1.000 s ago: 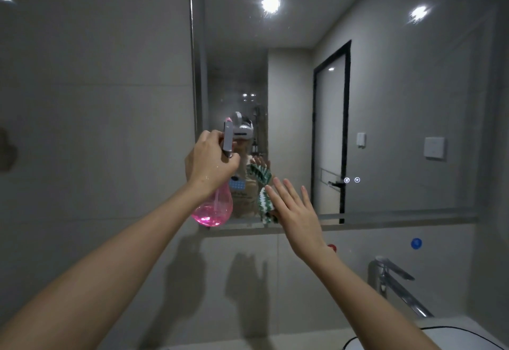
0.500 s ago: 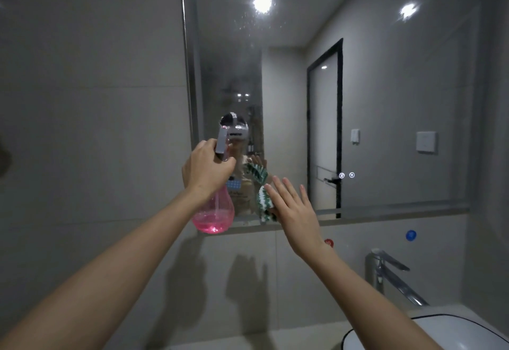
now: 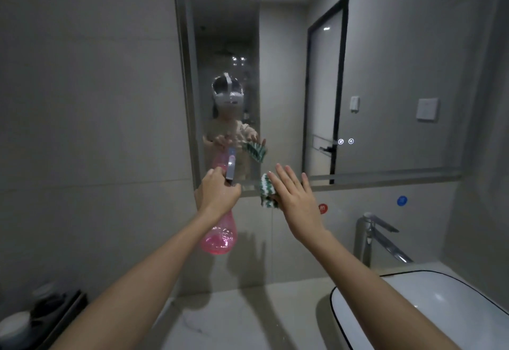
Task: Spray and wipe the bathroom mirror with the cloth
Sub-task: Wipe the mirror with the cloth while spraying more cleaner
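1. Your left hand (image 3: 217,194) grips the pink spray bottle (image 3: 220,236) by its neck, near the mirror's (image 3: 385,74) lower left corner.
2. Your right hand (image 3: 298,202), fingers spread, presses the green-striped cloth (image 3: 266,191) at the mirror's bottom edge.

A chrome faucet (image 3: 370,239) stands at the counter's (image 3: 234,319) back edge, behind a white basin (image 3: 429,311) at the right; a dark tray (image 3: 59,314) with blurred containers sits at the left edge, under red (image 3: 322,208) and blue (image 3: 401,201) wall stickers
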A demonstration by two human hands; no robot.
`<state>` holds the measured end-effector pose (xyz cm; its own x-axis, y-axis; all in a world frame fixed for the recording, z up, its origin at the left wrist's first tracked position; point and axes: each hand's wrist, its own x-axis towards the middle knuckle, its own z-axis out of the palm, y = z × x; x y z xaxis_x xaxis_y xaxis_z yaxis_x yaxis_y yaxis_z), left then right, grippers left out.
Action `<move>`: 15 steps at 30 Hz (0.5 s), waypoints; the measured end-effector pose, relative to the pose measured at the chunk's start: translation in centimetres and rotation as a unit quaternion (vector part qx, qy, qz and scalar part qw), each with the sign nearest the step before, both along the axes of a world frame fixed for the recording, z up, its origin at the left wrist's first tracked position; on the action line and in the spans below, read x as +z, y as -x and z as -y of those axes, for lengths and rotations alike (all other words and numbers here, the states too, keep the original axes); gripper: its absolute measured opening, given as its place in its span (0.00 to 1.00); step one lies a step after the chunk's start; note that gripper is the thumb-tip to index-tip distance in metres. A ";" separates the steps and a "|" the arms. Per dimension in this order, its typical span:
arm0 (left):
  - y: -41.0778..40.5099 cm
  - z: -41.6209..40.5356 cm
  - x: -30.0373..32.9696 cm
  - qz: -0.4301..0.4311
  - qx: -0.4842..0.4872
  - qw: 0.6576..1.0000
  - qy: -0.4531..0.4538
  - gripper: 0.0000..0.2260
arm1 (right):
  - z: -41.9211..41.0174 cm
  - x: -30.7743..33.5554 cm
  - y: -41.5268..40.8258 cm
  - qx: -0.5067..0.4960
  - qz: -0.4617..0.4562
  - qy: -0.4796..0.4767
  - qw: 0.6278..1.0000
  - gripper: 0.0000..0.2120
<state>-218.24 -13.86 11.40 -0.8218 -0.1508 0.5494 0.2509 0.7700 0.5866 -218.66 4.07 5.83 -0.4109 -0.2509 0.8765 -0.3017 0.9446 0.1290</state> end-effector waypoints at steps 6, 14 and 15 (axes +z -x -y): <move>0.3 -0.4 -2.0 -0.007 -0.023 0.999 -0.020 0.06 | -0.2 -1.6 0.2 -0.007 0.034 0.013 0.999 0.37; 0.2 -1.4 -4.5 0.004 -0.137 0.985 -0.104 0.06 | -1.5 -3.8 -0.1 -0.019 0.055 0.063 0.996 0.32; 0.3 -1.5 -4.9 0.011 -0.146 0.984 -0.105 0.06 | -1.9 -4.0 -0.2 -0.022 0.059 0.068 0.996 0.32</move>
